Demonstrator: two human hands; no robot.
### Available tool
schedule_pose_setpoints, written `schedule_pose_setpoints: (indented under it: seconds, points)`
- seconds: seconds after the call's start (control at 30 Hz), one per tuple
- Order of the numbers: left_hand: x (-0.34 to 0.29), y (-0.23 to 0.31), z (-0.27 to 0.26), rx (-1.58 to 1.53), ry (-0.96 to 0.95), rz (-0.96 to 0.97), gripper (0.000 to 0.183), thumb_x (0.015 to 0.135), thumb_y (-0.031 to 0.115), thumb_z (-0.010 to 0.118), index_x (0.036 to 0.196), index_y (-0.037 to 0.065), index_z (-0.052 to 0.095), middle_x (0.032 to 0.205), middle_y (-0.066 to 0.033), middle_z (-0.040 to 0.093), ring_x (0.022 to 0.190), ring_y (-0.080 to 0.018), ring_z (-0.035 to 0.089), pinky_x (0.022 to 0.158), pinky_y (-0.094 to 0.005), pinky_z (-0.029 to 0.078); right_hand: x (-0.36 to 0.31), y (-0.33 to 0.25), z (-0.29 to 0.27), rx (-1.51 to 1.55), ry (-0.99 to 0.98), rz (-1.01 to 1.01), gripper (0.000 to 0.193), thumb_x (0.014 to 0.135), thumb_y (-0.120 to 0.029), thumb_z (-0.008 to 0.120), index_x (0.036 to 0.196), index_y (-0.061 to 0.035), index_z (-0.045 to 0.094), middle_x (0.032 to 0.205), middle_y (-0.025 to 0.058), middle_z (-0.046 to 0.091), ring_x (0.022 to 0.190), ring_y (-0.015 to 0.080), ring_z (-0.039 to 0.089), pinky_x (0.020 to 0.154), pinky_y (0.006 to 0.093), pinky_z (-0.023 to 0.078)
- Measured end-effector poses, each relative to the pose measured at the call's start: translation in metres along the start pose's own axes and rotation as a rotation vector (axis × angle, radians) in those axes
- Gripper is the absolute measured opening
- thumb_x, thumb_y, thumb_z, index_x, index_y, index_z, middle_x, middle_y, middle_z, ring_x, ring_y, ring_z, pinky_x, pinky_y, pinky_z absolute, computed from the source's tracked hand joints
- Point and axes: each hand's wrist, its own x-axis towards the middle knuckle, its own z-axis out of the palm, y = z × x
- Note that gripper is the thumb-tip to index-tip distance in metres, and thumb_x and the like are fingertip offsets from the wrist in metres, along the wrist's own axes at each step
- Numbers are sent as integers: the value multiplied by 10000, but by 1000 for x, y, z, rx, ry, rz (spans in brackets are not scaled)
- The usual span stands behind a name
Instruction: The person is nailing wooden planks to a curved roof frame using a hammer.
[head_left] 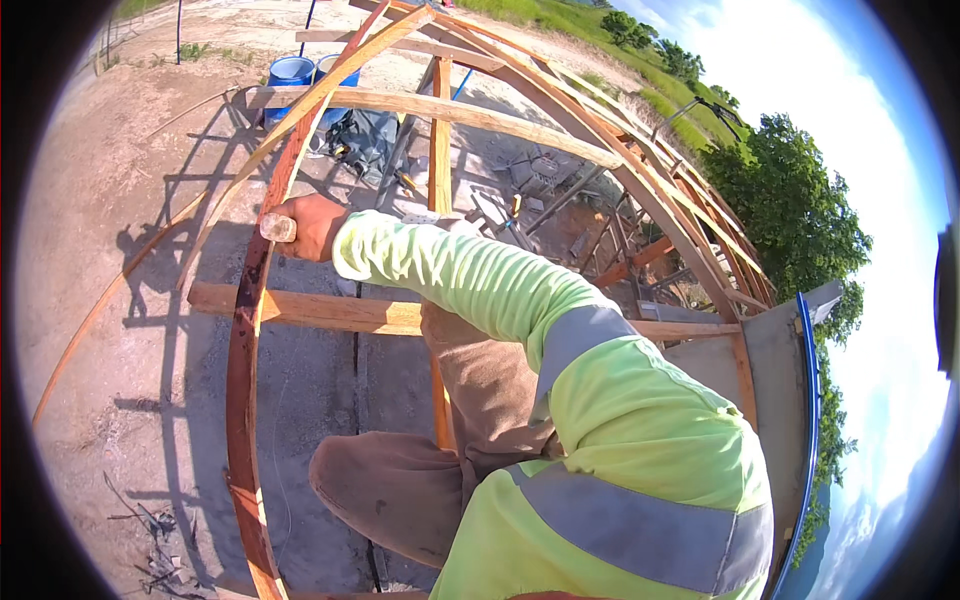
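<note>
My right hand [312, 226] is closed in a fist at the end of an outstretched yellow-green sleeve. It grips a handle with a pale round end [278, 228]; the rest of that tool is hidden by the hand. The fist lies over or against a long reddish-brown timber [245, 370], which curves down the left of the picture. Just below the hand, a horizontal wooden beam [340, 311] meets this timber. My left hand is out of view.
My bent knees [385, 490] are above the ground, among the frame's timbers. More rafters [640, 170] arch at the right. Blue barrels [292, 72] and a dark bag [365, 140] stand below. A wall [785, 350] with a blue edge rises at right.
</note>
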Motion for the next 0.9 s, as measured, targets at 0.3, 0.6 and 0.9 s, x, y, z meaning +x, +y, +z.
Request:
schedule_pose_setpoints:
  seconds: [0.3,0.6,0.9]
  points:
    - [-69,71,-103,-157,-72,-16,810,778,523,562,1347,85,188,1202,-234,439,941,-399,556,697,-536,470,-19,-7,69,229,117,627,359,660,-174,702,999,-76,636,863,185,650,853,348,626,757,392,497]
    - [-87,75,-156,-304,-119,-114,793,758,554,570,1323,82,278,1166,-214,505,956,-379,573,764,-498,471,-22,-42,47,346,367,798,325,685,-201,718,987,-95,666,908,177,655,854,324,641,761,373,515]
    - [-109,68,-202,-433,-95,-273,785,737,585,577,1299,78,367,1129,-193,571,971,-359,591,831,-459,471,12,-50,43,113,191,751,336,640,-184,689,953,-64,674,903,196,654,874,342,639,787,377,519]
